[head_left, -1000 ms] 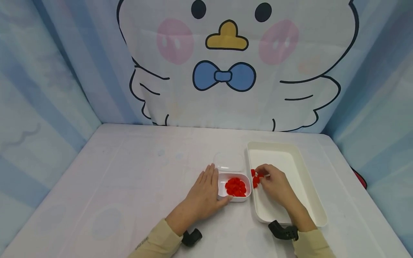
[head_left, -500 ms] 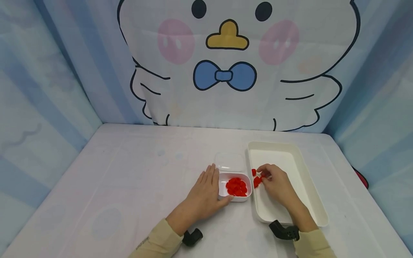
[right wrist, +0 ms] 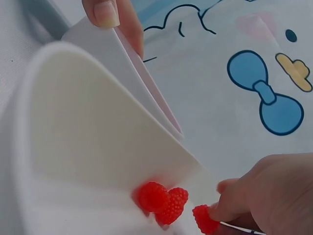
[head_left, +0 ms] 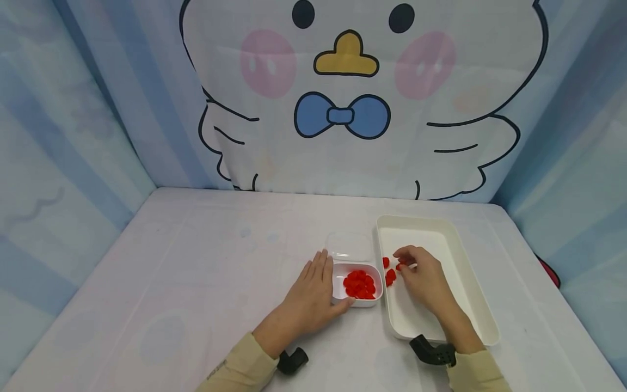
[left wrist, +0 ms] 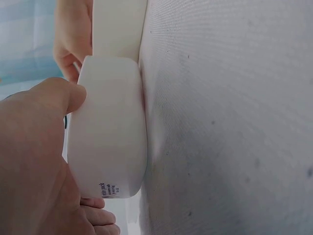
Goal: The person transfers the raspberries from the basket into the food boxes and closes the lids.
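Observation:
My left hand (head_left: 308, 299) lies flat along the left side of a small white box (head_left: 338, 294), fingers straight and thumb on its front rim. A heap of red raspberries (head_left: 359, 284) sits inside the box. Over the cream tray (head_left: 470, 305), my right hand (head_left: 423, 275) pinches a raspberry (right wrist: 204, 219) between thumb and finger. Two more raspberries (right wrist: 153, 197) touch each other on the tray floor in the right wrist view. Another raspberry (head_left: 386, 262) lies farther back by the tray's left wall. The left wrist view shows my left thumb (left wrist: 73, 98) at the box rim.
The tray stands right beside the box. A clear plastic lid (head_left: 349, 247) lies open behind the box. A printed curtain (head_left: 343, 163) rises at the table's far edge, and blue curtains (head_left: 63, 190) hang at both sides.
My right hand has drawn slightly right and back, moving the pinched raspberry apart from the others in the tray. My left hand has stayed in place at the box.

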Demonstrator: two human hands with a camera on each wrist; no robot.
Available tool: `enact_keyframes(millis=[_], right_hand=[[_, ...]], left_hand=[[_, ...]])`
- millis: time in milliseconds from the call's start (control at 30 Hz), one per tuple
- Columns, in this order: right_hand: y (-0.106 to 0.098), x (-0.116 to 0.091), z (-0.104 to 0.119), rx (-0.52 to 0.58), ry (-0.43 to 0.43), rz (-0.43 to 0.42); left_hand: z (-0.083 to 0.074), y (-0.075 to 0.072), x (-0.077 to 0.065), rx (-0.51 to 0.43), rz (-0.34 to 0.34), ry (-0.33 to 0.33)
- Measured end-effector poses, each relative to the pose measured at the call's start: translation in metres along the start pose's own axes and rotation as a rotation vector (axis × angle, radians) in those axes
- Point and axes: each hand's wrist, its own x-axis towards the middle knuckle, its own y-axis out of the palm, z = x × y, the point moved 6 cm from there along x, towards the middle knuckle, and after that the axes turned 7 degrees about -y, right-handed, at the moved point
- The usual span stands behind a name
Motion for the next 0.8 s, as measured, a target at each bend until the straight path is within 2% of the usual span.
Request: enact_keyframes(millis=[800], right_hand=[[-0.007, -0.002, 0.025, 0.09, -0.081, -0.056]], left_hand=[[-0.001, -0.001, -0.001, -0.001, -0.012, 0.005]])
